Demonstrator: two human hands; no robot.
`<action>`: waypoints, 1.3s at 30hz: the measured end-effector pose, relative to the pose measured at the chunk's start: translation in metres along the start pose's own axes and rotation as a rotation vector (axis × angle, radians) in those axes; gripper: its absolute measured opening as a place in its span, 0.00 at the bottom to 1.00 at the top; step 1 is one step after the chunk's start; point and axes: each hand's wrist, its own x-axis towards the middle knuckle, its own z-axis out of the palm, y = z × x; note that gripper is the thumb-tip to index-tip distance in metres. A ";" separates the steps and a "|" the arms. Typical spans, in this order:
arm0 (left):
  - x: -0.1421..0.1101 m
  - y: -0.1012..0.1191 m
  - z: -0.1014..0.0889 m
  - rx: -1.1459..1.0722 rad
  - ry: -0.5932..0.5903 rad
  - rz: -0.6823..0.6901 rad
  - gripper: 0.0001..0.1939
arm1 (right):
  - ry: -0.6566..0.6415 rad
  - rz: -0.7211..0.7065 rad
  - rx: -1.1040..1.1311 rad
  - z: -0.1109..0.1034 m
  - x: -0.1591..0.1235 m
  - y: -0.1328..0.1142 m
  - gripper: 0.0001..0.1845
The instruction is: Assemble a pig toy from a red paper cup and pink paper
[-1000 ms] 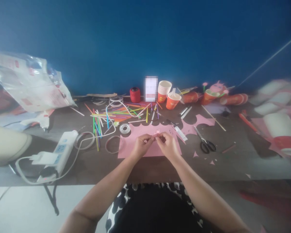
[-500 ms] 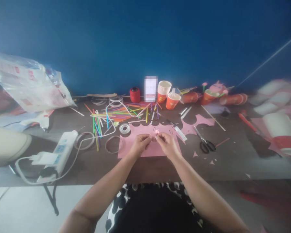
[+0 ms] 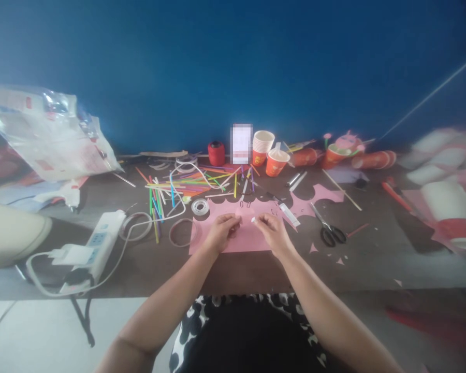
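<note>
My left hand (image 3: 224, 229) is closed in a pinch on a small pink paper piece (image 3: 245, 212), whose outline blends into the pink sheet below. Two dark loop marks show near its upper edge; whether they are on the piece or the sheet I cannot tell. To the right, my right hand (image 3: 271, 228) pinches a tiny white piece (image 3: 253, 219) between thumb and finger. A gap separates the two hands. Beneath both lies the pink paper sheet (image 3: 202, 238), its far edge cut in curves. Black-handled scissors (image 3: 329, 231) rest to the right of it.
A tape roll (image 3: 200, 207) and colored sticks (image 3: 186, 184) lie left of the sheet. A white power strip (image 3: 101, 238) with a looping cable is further left. Paper cups (image 3: 277, 161) and a red spool (image 3: 216, 154) stand at the back. A craft knife (image 3: 289, 212) lies by the sheet.
My hands were together at the pink piece and have now parted. My right hand has shifted slightly right and down, with the tiny white piece now visible in its fingertips.
</note>
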 end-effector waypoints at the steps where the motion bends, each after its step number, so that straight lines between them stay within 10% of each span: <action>1: 0.000 0.000 0.000 -0.004 0.004 0.002 0.17 | 0.000 -0.003 -0.037 -0.004 -0.001 0.000 0.14; 12: -0.004 -0.001 0.000 0.220 0.037 0.202 0.15 | 0.151 -0.134 -0.780 -0.054 -0.015 0.020 0.07; 16: -0.008 0.000 0.004 0.366 0.106 0.375 0.18 | 0.125 -0.247 -0.681 -0.064 -0.006 0.017 0.27; 23: -0.013 0.012 0.014 0.459 0.203 0.438 0.14 | 0.034 -0.121 -0.202 -0.069 0.017 -0.011 0.12; 28: -0.024 0.030 0.035 0.903 0.208 0.818 0.10 | -0.132 -0.085 0.110 -0.044 0.011 -0.026 0.16; 32: -0.018 0.039 0.054 1.280 0.183 1.187 0.14 | 0.013 -0.138 0.315 -0.032 0.003 -0.035 0.18; 39: 0.008 0.033 0.064 1.601 0.188 1.412 0.15 | 0.137 0.001 0.501 -0.057 0.002 -0.037 0.14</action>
